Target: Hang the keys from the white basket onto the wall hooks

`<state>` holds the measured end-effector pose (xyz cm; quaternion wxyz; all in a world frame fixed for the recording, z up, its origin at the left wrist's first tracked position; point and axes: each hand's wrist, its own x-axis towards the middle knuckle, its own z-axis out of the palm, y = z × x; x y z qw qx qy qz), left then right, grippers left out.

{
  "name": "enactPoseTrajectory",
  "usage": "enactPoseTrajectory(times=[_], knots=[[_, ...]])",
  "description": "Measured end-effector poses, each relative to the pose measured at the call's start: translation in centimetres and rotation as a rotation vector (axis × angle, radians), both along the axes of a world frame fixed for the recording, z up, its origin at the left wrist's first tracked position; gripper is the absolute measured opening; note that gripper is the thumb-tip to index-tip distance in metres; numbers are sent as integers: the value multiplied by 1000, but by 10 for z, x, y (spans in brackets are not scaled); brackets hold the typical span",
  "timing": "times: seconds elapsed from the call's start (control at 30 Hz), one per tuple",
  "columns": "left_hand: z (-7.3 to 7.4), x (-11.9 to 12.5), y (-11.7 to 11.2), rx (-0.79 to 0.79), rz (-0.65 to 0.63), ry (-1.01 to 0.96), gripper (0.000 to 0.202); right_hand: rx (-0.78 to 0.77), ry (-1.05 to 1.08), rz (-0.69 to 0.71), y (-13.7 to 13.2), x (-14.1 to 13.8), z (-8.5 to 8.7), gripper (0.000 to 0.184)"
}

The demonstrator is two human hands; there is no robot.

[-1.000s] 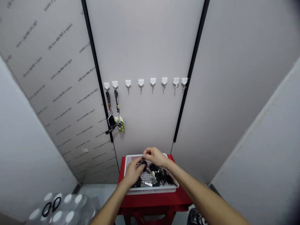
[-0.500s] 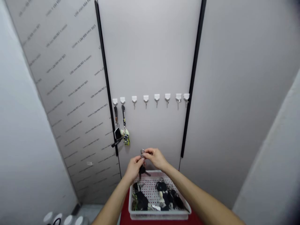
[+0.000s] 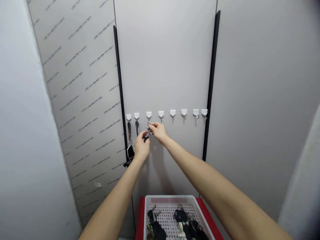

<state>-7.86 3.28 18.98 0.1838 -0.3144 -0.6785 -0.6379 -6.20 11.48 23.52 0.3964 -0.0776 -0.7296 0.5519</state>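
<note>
two hands, one held bunch of keys (image 3: pixel 146 137), eight white hooks (image 3: pixel 172 113) in a row.
the left hand (image 3: pixel 142 146) is closed on the keys, and the right hand (image 3: pixel 158 131), near it, pinches their metal clip (image 3: pixel 149 126) just below the third hook from the left; whether the clip is on that hook, i cannot tell. two straps (image 3: pixel 129 128) hang from the first two hooks, the second partly hidden. below, one white basket (image 3: pixel 172 198) on a red stand (image 3: pixel 141 215) holds two heaps (image 3: pixel 181 216) of keys, too crowded to count. the wall (image 3: pixel 165 66) is smooth pale panels with two black strips (image 3: pixel 213 76); slanted print covers the left panel (image 3: pixel 82 80).
</note>
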Motion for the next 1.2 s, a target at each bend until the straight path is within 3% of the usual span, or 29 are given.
enactPoseTrajectory(times=[0.1,0.23,0.37,0.47,0.53,0.6,0.77,0.83,0.9,1.0,1.2], knots=[[14,-4,2,-80,20,-18,31,-9,-21,-55,4,-11,10,9],[21,-10,6,-146,9,-58,34,0,-95,-156,10,-23,10,8],[19,-15,11,-136,-56,-96,35,16,-125,-178,15,-28,6,8],[8,-17,9,-89,-55,-146,34,102,-114,-198,17,-21,-2,13],[-7,-17,4,-56,-45,-177,33,187,-88,-215,21,-9,-16,19],[-31,-13,-3,-50,-60,-201,32,249,-117,-187,26,9,-42,21],[-116,19,-22,-238,-111,-264,27,360,-466,60,33,87,-148,18],[-148,37,-28,-375,-127,-276,26,410,-572,97,32,120,-191,18],[-173,54,-31,-500,-168,-256,26,476,-635,74,31,146,-222,17],[-195,72,-31,-644,-246,-170,27,583,-652,-6,30,167,-245,17],[-208,87,-24,-792,-323,-106,27,644,-728,-96,29,167,-247,33]])
